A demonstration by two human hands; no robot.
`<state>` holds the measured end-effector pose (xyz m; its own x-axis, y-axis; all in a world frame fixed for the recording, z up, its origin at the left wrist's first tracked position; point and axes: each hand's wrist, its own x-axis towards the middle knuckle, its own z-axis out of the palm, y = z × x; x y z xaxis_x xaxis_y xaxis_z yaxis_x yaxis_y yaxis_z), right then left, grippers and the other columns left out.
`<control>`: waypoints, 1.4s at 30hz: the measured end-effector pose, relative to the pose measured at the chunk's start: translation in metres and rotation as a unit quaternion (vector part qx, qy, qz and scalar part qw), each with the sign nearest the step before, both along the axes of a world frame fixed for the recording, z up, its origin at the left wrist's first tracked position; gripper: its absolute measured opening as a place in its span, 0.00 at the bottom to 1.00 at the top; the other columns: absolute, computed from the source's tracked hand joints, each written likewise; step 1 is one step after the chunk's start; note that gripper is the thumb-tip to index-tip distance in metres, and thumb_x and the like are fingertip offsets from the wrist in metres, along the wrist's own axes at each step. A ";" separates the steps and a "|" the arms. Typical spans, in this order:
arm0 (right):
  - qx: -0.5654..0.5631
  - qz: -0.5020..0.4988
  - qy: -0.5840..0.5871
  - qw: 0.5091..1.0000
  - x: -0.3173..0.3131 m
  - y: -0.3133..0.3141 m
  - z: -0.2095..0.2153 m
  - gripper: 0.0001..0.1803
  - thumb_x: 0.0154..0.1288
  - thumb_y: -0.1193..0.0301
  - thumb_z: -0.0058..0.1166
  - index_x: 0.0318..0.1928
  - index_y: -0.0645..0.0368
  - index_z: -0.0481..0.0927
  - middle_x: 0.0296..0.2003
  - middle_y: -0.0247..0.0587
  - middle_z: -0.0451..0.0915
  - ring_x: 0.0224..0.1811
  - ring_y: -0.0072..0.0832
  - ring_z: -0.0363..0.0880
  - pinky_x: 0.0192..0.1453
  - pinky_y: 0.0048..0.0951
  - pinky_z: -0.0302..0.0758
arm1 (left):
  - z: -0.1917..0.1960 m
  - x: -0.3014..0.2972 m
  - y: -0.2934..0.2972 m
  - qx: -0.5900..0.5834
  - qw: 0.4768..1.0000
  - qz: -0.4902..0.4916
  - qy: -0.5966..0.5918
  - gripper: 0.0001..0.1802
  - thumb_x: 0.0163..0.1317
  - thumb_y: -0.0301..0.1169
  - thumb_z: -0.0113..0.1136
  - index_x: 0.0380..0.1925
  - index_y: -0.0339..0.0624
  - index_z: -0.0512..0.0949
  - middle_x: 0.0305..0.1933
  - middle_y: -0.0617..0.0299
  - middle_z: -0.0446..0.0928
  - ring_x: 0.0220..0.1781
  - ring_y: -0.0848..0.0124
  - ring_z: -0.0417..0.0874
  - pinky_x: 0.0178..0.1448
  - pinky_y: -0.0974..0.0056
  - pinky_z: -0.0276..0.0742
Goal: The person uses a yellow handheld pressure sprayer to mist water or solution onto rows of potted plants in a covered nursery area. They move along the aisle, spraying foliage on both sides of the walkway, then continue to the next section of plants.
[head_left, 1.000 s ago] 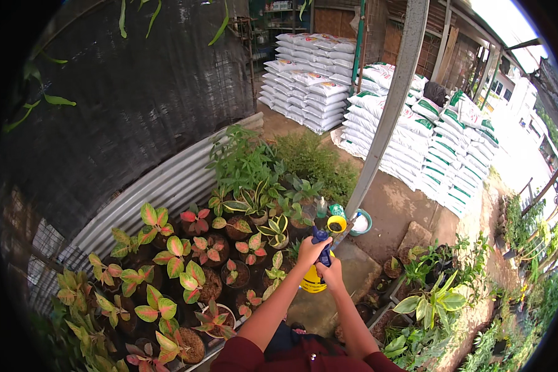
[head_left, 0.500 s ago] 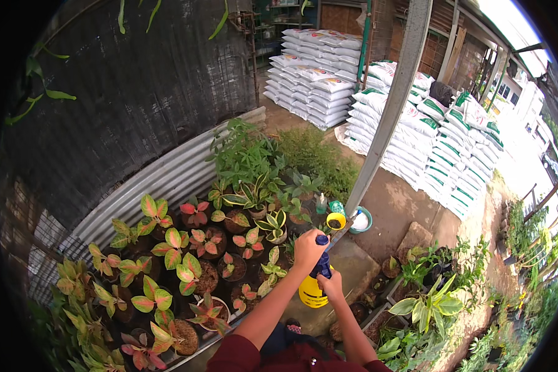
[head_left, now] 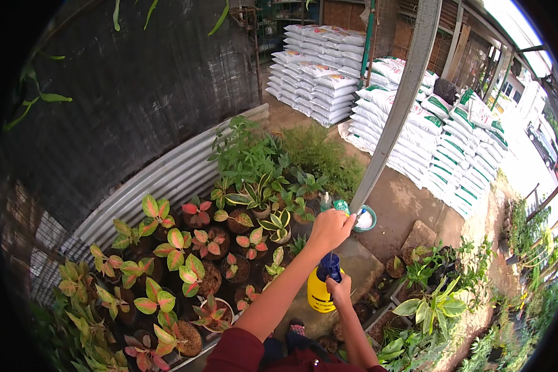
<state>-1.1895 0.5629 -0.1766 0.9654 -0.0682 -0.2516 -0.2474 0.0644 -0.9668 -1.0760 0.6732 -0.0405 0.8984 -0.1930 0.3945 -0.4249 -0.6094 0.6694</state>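
Note:
A yellow pump sprayer (head_left: pixel 319 295) with a dark blue top stands upright over the paved ground in front of me. My right hand (head_left: pixel 340 290) is closed around the dark blue handle at its top. Above it, my left hand (head_left: pixel 331 232) is closed on the pump handle, which the fingers mostly hide. A thin pump rod (head_left: pixel 331 255) shows between that hand and the sprayer's top. Just beyond my left hand, a teal tub (head_left: pixel 367 227) holds something white, and a green container (head_left: pixel 341 206) is partly covered.
Potted pink-green plants (head_left: pixel 192 270) crowd the left, before a corrugated metal sheet (head_left: pixel 161 164). A metal post (head_left: pixel 397 105) slants up close beyond my left hand. Stacked white sacks (head_left: pixel 319 74) stand behind. Leafy plants (head_left: pixel 431 304) in planters line the right.
My left hand has risen away from the sprayer's top, baring the thin rod. It now covers the yellow cup seen before. My right hand keeps its grip, and the view has shifted slightly.

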 end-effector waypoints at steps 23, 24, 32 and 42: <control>0.021 -0.019 -0.031 0.999 -0.017 0.053 0.025 0.03 0.49 0.80 0.48 0.22 0.62 0.69 0.14 0.27 0.65 0.13 0.14 0.59 0.18 0.20 0.54 | -0.079 -0.055 0.035 -0.066 0.996 -0.039 -0.050 0.07 0.58 0.30 0.51 0.33 0.40 0.74 0.37 0.57 0.72 0.42 0.59 0.72 0.50 0.56 0.67; -0.004 -0.006 -0.042 0.999 -0.013 0.052 0.024 0.04 0.51 0.78 0.50 0.22 0.62 0.70 0.14 0.27 0.66 0.14 0.14 0.61 0.18 0.20 0.56 | -0.070 -0.053 0.035 -0.052 0.998 -0.029 -0.039 0.06 0.58 0.29 0.52 0.33 0.39 0.73 0.37 0.56 0.70 0.42 0.58 0.72 0.49 0.55 0.67; 0.042 -0.014 -0.091 0.995 0.003 0.073 0.037 0.04 0.52 0.78 0.52 0.25 0.63 0.71 0.15 0.29 0.69 0.14 0.15 0.64 0.19 0.19 0.59 | -0.042 -0.038 0.040 0.016 0.991 0.019 -0.129 0.12 0.59 0.36 0.57 0.22 0.41 0.72 0.25 0.60 0.70 0.29 0.62 0.75 0.32 0.60 0.73; 0.004 0.013 0.042 0.999 -0.032 0.077 -0.036 0.03 0.51 0.78 0.51 0.27 0.65 0.72 0.15 0.32 0.69 0.14 0.18 0.65 0.19 0.21 0.61 | -0.051 -0.029 0.068 -0.017 0.999 0.001 -0.037 0.13 0.60 0.37 0.56 0.24 0.40 0.74 0.23 0.58 0.76 0.26 0.57 0.78 0.29 0.58 0.72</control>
